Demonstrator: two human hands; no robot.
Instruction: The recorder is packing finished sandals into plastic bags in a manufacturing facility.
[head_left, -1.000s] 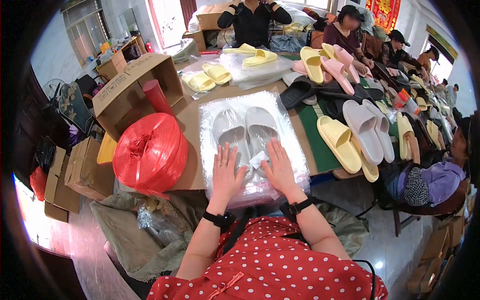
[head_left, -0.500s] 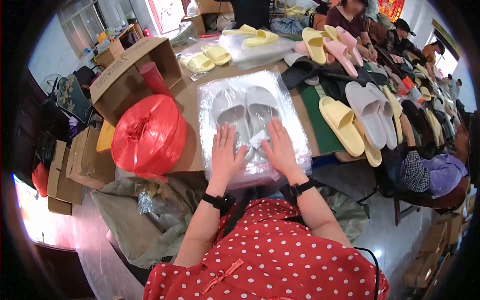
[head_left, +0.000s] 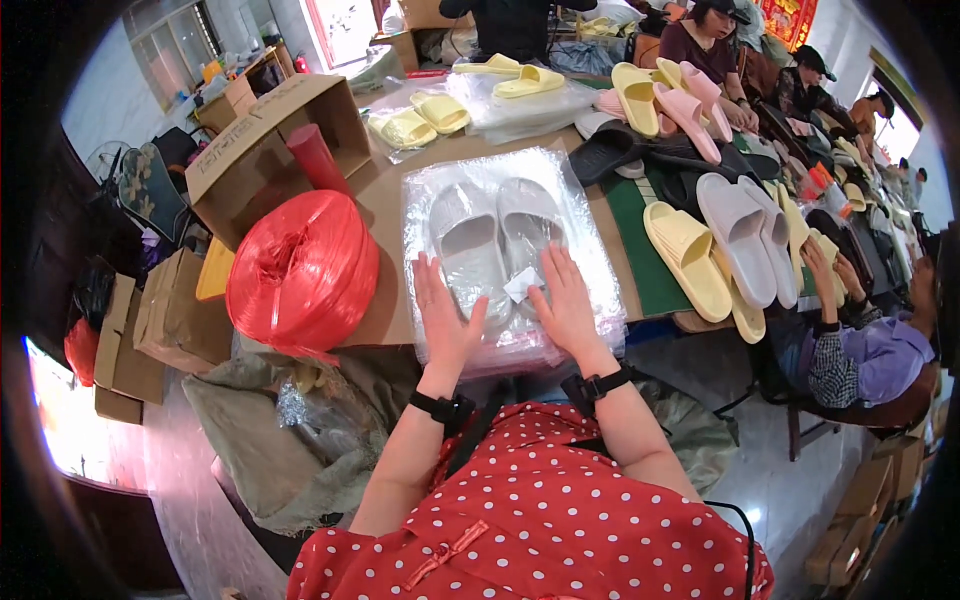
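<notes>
A red string roll (head_left: 303, 270) sits on the counter (head_left: 388, 200). Next, the left grip (head_left: 446, 318), flat, open and empty, rests on clear plastic (head_left: 585, 215). Grey slippers (head_left: 465, 230) lie partly between this grip and the right grip (head_left: 570, 308), likewise flat, holding nothing.

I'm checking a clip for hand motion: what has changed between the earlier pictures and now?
The left hand has moved left, from over the left grey slipper toward the left edge of the clear plastic bag. Nothing was visibly grasped or let go. The right hand stays roughly where it was, by the white tag; the slippers, bag and red twine roll stayed in place.
</notes>
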